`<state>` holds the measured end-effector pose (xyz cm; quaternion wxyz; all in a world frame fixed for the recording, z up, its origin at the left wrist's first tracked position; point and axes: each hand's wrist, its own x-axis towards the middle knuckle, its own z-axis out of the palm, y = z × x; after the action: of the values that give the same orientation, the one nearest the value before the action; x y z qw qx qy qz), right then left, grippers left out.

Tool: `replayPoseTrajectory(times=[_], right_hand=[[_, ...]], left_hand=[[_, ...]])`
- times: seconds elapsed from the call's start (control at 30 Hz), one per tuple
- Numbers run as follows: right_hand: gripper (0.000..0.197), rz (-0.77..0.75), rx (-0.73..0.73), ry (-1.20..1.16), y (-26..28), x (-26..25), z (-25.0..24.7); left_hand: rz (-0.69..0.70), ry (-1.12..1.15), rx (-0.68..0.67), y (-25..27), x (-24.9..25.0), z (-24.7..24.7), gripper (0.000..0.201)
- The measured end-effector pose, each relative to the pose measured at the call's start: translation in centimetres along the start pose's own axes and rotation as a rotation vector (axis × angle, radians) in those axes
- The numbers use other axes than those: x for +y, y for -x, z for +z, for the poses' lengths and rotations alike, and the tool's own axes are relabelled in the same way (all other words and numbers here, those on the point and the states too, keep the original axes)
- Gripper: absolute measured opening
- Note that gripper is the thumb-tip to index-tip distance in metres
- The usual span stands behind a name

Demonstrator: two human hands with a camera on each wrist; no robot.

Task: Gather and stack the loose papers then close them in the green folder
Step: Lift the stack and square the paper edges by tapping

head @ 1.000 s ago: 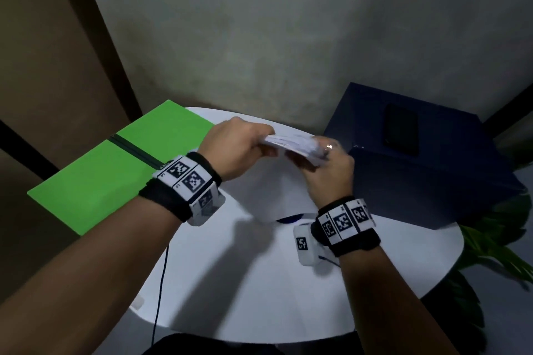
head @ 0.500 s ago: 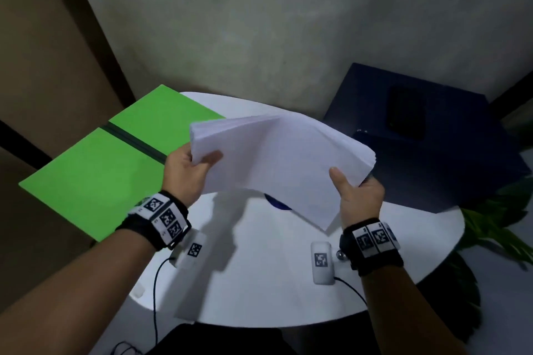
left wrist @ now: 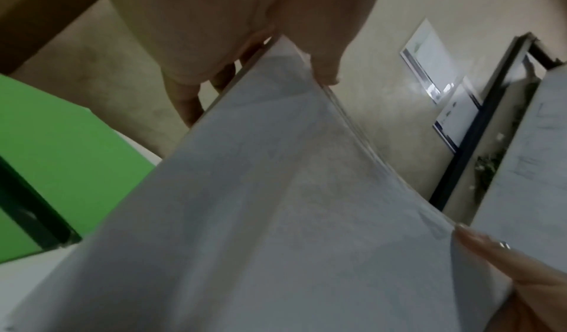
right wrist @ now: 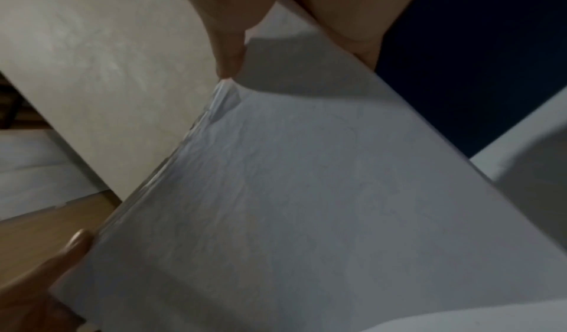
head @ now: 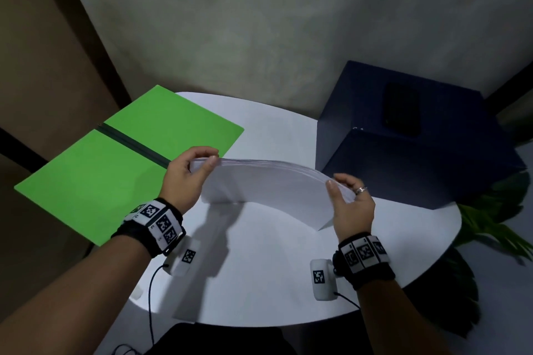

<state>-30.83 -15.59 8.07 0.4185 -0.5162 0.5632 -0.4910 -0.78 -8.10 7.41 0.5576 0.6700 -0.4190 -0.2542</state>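
Observation:
A stack of white papers (head: 268,190) stands on its lower edge on the round white table (head: 259,282), bowed upward between my hands. My left hand (head: 187,173) grips the stack's left end, thumb in front and fingers over the top. My right hand (head: 349,202) grips the right end; a ring shows on one finger. The left wrist view shows the papers (left wrist: 291,204) from below with my left hand (left wrist: 261,46) on their upper edge. The right wrist view shows the papers (right wrist: 306,204) under my right hand (right wrist: 276,22). The green folder (head: 115,164) lies open to the left.
A dark blue box (head: 409,135) with a black phone (head: 402,112) on top stands at the table's right. Green plant leaves (head: 490,219) hang beyond the right rim. The folder overhangs the table's left edge. A grey wall rises behind.
The papers went from bunched between my close hands, to fanned flat in the air, to upright on the table. My hands moved apart to the stack's ends.

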Motion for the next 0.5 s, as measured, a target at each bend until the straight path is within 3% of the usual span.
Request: replayPoseTrajectory(times=[0.2,0.33,0.4,0.5], right_hand=[[0.013,0.023,0.101,-0.066,-0.3,-0.5,1.0],[0.007,0.027,0.119,-0.018,-0.6,-0.7,1.3],[0.010,-0.037,0.100,-0.024,-0.6,-0.8,1.4],[0.018,-0.239,-0.001,0.084,-0.5,-0.3,1.4]], left_hand=[[-0.079,0.096,0.105,-1.3,1.1,1.6,0.014],[-0.133,0.119,0.181,-2.4,1.3,2.2,0.003],[-0.087,0.078,0.188,-2.8,1.3,2.5,0.005],[0.115,-0.130,0.078,-3.0,0.7,2.6,0.023]])
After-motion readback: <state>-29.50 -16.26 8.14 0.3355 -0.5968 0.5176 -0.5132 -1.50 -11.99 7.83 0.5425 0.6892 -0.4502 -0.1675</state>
